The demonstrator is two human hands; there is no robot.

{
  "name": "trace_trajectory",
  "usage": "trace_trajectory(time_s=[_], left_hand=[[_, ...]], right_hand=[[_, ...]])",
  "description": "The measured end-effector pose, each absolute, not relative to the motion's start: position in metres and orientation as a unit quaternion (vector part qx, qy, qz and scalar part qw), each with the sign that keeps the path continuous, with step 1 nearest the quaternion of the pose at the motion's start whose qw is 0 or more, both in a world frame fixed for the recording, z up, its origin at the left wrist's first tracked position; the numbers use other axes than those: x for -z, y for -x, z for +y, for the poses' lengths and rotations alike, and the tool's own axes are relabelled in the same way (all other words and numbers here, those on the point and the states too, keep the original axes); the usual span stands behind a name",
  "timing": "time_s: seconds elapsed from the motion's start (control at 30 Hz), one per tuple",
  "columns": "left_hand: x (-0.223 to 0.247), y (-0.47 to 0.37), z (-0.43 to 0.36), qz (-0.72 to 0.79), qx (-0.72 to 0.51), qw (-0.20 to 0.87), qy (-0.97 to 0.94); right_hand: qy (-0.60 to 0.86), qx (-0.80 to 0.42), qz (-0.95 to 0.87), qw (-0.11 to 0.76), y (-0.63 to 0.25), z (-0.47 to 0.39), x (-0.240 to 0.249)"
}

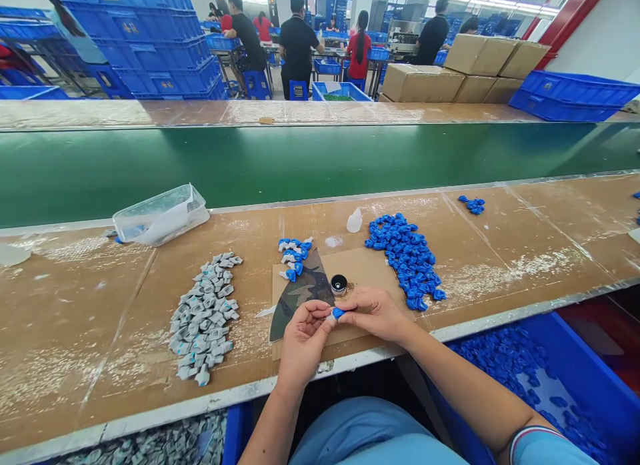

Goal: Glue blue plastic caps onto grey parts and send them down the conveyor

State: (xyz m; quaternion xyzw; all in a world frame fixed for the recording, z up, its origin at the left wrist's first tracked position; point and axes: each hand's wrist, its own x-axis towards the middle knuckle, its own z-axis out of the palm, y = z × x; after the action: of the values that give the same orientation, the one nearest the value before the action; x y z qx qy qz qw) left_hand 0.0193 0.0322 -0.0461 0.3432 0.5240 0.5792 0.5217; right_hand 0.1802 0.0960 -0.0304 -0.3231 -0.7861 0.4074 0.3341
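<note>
My left hand (304,335) and my right hand (376,313) meet over the cardboard mat (363,261), fingertips pinched. Between them is a small blue plastic part (338,313), gripped by the right fingers. A whitish bit shows at the left fingertips, against the blue part; it looks like one of the grey parts, mostly hidden by the fingers. Just beyond the hands stands a small round black-and-silver container (339,285). Beside it lies a camouflage cloth piece (305,288). Several joined blue-and-grey pieces (295,255) lie at its upper edge.
Grey parts (207,318) are heaped to the left, blue parts (407,258) to the right. A clear plastic tub (163,215) and small white bottle (355,220) stand farther back. Behind runs a green conveyor belt (300,158). A blue bin (590,385) sits below the table's right front edge.
</note>
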Motion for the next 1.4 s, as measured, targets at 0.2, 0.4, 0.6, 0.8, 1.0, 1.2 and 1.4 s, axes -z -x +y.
trace_trajectory(time_s=[0.2,0.4,0.6,0.8,1.0,1.2,1.4], left_hand=[[0.047,-0.02,0.034,0.544,-0.574,0.511,-0.336],[0.049,0.014,0.046,0.603,-0.572,0.426,-0.358],[0.046,0.06,0.077,0.69,-0.539,0.298,-0.381],[0.046,0.06,0.087,0.676,-0.549,0.295,-0.394],[0.04,0.079,0.06,0.748,-0.461,0.129,-0.46],[0.021,0.118,0.026,0.831,-0.274,0.048,-0.482],[0.023,0.108,0.023,0.816,-0.189,0.026,-0.545]], right_hand=[[0.313,-0.373,-0.808,0.333,-0.182,0.097,0.032],[0.487,-0.105,-0.818,0.288,-0.225,0.13,0.014],[0.578,0.06,-0.813,0.043,-0.245,0.155,0.009],[0.549,0.061,-0.833,-0.017,-0.239,0.158,0.005],[0.538,0.04,-0.842,-0.015,-0.244,0.165,0.005],[0.501,-0.096,-0.824,0.246,-0.25,0.16,0.009],[0.495,-0.268,-0.755,0.337,-0.235,0.147,0.02]])
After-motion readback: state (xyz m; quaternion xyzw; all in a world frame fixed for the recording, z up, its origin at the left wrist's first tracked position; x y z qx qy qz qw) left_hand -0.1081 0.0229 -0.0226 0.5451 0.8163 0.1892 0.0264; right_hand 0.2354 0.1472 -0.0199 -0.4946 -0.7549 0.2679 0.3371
